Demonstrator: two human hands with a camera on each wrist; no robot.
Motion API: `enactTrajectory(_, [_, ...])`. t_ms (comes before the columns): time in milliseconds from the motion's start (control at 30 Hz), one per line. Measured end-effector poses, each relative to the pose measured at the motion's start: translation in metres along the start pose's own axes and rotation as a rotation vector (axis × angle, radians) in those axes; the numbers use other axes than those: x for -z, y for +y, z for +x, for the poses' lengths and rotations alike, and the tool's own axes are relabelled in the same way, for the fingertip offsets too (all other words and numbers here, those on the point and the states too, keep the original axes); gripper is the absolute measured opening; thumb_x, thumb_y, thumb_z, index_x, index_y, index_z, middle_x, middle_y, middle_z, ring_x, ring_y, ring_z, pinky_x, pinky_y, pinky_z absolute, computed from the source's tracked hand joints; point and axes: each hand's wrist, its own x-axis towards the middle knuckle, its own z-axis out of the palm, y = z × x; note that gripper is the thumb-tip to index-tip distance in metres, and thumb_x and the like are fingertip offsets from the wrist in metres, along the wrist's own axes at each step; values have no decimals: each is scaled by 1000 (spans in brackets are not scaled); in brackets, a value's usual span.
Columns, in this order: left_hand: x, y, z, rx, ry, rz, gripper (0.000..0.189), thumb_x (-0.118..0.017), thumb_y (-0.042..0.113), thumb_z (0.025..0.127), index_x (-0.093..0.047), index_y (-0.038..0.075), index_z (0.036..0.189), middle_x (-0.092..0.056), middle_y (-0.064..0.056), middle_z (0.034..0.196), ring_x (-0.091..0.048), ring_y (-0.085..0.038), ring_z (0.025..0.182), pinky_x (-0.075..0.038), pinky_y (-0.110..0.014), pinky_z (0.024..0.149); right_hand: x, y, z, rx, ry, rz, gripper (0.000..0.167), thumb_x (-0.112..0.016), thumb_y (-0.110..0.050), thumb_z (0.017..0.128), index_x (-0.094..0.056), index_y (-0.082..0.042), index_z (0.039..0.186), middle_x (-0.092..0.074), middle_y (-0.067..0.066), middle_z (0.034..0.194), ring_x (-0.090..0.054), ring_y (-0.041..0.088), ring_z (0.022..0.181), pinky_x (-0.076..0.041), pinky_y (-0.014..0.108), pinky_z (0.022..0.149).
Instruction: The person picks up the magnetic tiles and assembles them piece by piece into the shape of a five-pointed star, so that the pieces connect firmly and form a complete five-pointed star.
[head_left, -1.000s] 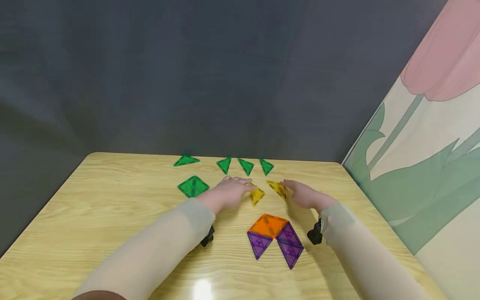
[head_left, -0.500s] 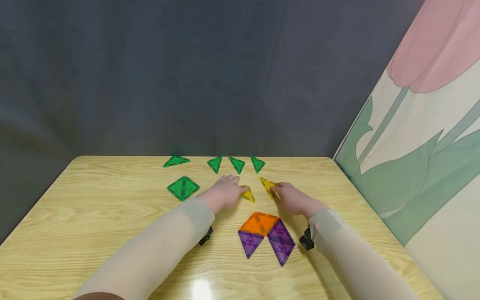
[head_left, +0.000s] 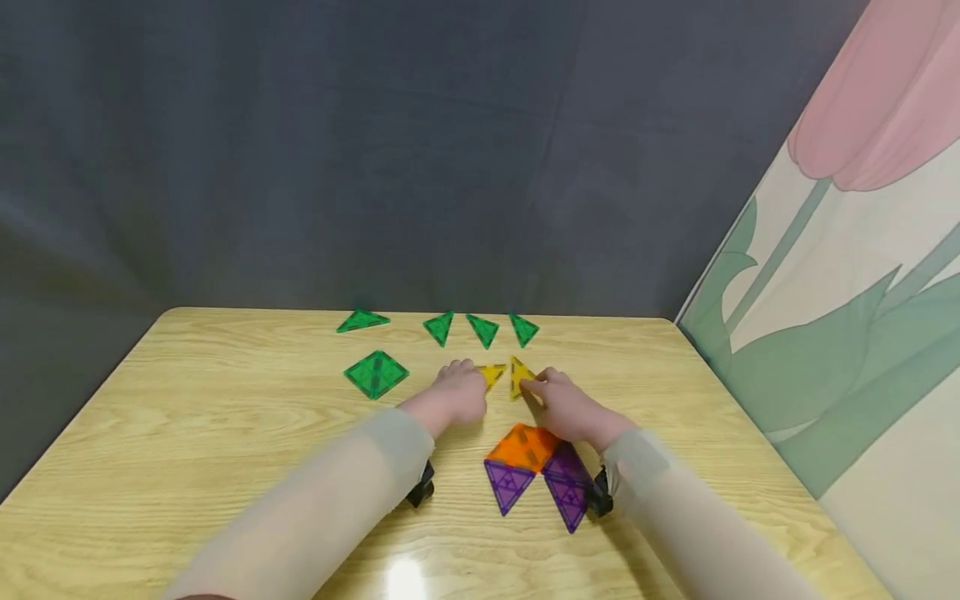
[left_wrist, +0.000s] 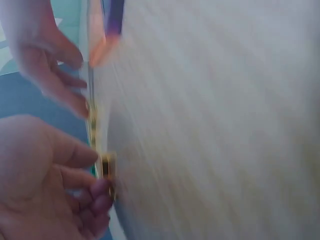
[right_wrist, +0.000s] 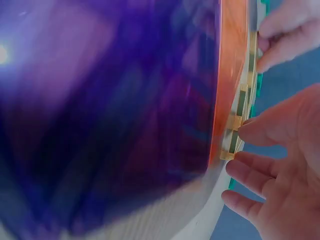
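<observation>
My left hand (head_left: 461,390) pinches a yellow triangular magnetic tile (head_left: 491,375) by its left side; in the left wrist view, thumb and fingers (left_wrist: 95,192) close on its edge. Just to the right, another yellow triangular tile (head_left: 519,379) is held between the thumb and fingers of my right hand (head_left: 566,407). A narrow gap parts the two yellow tiles, which lie at or near the table surface. Nearer to me, orange tiles (head_left: 517,448) form a joined shape with purple triangular tiles (head_left: 510,485) below. My right wrist and its camera partly cover the right-hand purple tiles (head_left: 566,496).
Several green triangular tiles (head_left: 482,330) lie along the far edge of the wooden table (head_left: 247,400). A green diamond of joined tiles (head_left: 377,374) sits left of my left hand. A dark curtain (head_left: 420,167) hangs behind; a tulip-patterned cloth (head_left: 840,333) stands at right.
Both yellow tiles have been turned and brought closer together. My right hand has moved left with its tile, and my left hand's fingers have curled onto the other.
</observation>
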Motion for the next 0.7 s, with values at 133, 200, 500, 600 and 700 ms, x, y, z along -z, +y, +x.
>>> enactTrajectory(133, [-5,13,3,104,17,-34,23,-52,15,97,-68,13,80,-49,-8,106,-40,-27,98,-36,-40,90,-4,-12,1,-6,-3,-20,46,-61,-12,98,-52,-1,142,-51,19,117,-50,31,101,-50,40,87])
enactTrajectory(200, [-6,17,4,140,18,-52,22,-53,19,97,-72,11,90,-51,-10,110,-42,-27,99,-38,-42,92,-6,-18,2,1,1,-26,46,-62,-9,97,-53,-1,141,-51,19,117,-50,31,101,-50,40,86])
enactTrajectory(500, [-2,11,-8,101,-12,-82,18,-54,16,96,-68,11,87,-54,-8,111,-45,-23,97,-39,-39,92,-11,-25,2,-23,-15,-62,47,-59,-11,99,-51,-5,144,-51,17,124,-49,31,109,-49,41,94])
enactTrajectory(600, [-1,7,-14,54,-23,-47,15,-54,14,96,-69,10,94,-56,-7,115,-47,-23,103,-39,-39,97,-9,-23,3,-34,-28,-53,48,-59,-11,99,-49,-5,146,-49,20,135,-47,37,121,-44,48,101])
enactTrajectory(700, [0,3,-18,13,-32,-29,25,-54,12,95,-68,7,115,-56,-8,118,-49,-25,112,-38,-41,102,-7,-21,3,-48,-57,-39,50,-58,-12,100,-45,-6,148,-44,21,143,-42,40,129,-39,51,106])
